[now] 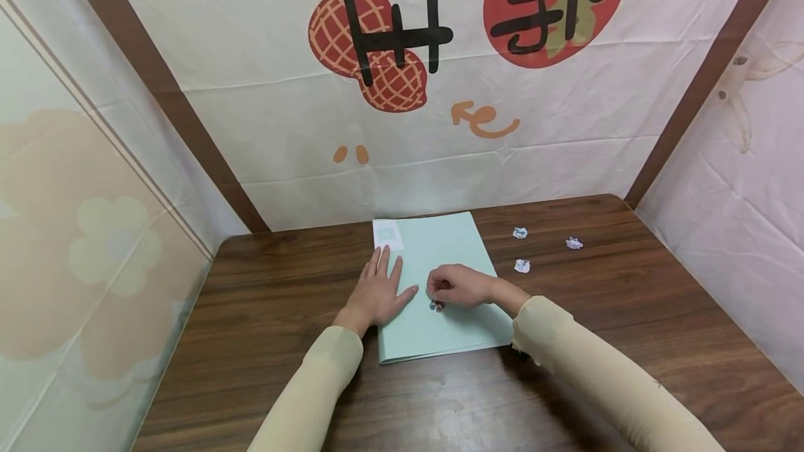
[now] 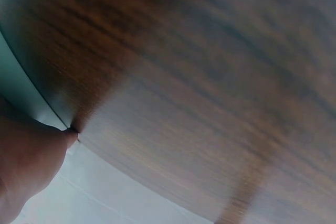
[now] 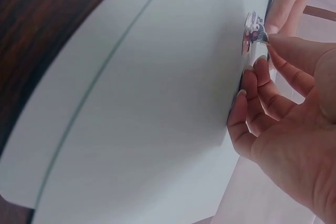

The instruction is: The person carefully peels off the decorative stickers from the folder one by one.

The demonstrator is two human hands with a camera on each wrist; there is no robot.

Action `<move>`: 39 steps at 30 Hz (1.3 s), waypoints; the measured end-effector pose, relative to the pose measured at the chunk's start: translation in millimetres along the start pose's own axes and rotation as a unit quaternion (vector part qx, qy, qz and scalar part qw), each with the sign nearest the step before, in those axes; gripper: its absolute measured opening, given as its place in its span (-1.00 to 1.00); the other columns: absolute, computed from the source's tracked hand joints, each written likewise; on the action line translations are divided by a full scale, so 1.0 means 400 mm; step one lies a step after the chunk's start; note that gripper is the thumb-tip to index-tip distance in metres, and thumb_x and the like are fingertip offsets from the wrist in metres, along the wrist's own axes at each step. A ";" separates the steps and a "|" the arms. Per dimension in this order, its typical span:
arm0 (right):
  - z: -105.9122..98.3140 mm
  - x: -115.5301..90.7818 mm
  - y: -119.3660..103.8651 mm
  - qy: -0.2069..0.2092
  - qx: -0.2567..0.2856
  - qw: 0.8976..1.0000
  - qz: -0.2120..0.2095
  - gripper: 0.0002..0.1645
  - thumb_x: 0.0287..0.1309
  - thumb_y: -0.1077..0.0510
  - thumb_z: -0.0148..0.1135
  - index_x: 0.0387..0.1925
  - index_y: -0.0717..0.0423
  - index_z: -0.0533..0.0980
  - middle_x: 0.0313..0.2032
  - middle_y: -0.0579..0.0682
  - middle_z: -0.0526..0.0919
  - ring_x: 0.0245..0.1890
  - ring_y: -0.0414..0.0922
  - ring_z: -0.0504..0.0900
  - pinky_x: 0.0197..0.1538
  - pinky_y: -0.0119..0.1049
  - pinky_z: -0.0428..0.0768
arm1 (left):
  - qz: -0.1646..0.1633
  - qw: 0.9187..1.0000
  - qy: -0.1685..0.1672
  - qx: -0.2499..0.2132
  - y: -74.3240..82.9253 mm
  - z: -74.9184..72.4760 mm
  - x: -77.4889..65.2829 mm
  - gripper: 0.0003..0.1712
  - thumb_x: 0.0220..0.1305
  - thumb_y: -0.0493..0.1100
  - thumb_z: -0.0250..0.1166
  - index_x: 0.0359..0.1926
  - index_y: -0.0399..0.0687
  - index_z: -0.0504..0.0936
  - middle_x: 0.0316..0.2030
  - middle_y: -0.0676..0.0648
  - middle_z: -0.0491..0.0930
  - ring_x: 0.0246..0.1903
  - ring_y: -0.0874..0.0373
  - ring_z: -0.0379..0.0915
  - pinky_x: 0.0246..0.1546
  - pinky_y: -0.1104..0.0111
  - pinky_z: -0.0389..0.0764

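Observation:
A pale mint-green folder [image 1: 449, 337] lies on the table. My left hand [image 1: 375, 295] rests flat on its left side with fingers spread, the fingertips near a white label [image 1: 387, 234] at the folder's top left. In the left wrist view part of the left hand [image 2: 29, 161] shows beside the folder edge. My right hand [image 1: 461, 286] is over the middle of the folder. Its thumb and forefinger pinch the edge of a small printed sticker [image 3: 254, 31], which stands partly raised at the folder's surface. The other fingers of the right hand [image 3: 286, 129] are bent.
Three small crumpled bits of white paper, one nearer [image 1: 522, 266], one behind it [image 1: 520, 233] and one farther right [image 1: 574, 243], lie right of the folder on the dark wooden table [image 1: 276, 305]. A printed cloth wall [image 1: 283, 124] stands behind the table.

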State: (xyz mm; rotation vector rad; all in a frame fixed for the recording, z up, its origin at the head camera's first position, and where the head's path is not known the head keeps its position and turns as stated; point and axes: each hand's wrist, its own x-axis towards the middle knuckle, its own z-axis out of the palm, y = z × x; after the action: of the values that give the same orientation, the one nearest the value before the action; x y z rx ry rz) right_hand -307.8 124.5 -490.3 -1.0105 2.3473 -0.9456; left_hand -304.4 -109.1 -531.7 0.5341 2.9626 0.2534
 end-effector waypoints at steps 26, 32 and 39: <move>-0.015 -0.003 0.013 0.020 0.016 0.999 0.036 -0.87 0.50 0.27 0.06 -0.19 0.20 0.54 -0.32 -0.02 0.68 -0.31 -0.19 0.55 -0.17 -0.29 0.51 | -0.004 1.000 -0.003 0.010 0.005 -0.007 -0.004 0.00 0.49 0.49 -0.25 0.63 -0.08 0.02 0.63 -0.25 -0.32 0.61 -0.15 -0.51 0.56 -0.03 -0.11; -0.016 -0.007 0.013 0.023 0.029 0.999 0.034 -0.87 0.50 0.28 0.07 -0.19 0.23 0.52 -0.33 0.01 0.68 -0.31 -0.15 0.57 -0.16 -0.30 0.50 | -0.004 1.000 -0.003 0.011 0.008 -0.009 -0.003 0.00 0.48 0.49 -0.24 0.64 -0.08 0.01 0.63 -0.25 -0.32 0.61 -0.16 -0.51 0.56 -0.03 -0.11; -0.019 -0.010 0.014 0.024 0.024 0.999 0.029 -0.87 0.50 0.28 0.07 -0.19 0.24 0.53 -0.33 0.03 0.69 -0.29 -0.09 0.60 -0.16 -0.31 0.51 | -0.006 1.000 -0.004 0.011 0.007 -0.004 -0.002 0.00 0.49 0.49 -0.25 0.64 -0.08 0.01 0.63 -0.25 -0.33 0.61 -0.16 -0.52 0.56 -0.03 -0.11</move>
State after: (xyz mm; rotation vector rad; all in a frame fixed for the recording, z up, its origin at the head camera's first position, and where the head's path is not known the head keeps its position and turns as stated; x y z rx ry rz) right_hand -312.2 133.6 -488.7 -0.9055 2.3665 -1.0095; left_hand -303.0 -107.0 -529.4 0.5184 2.9626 0.2178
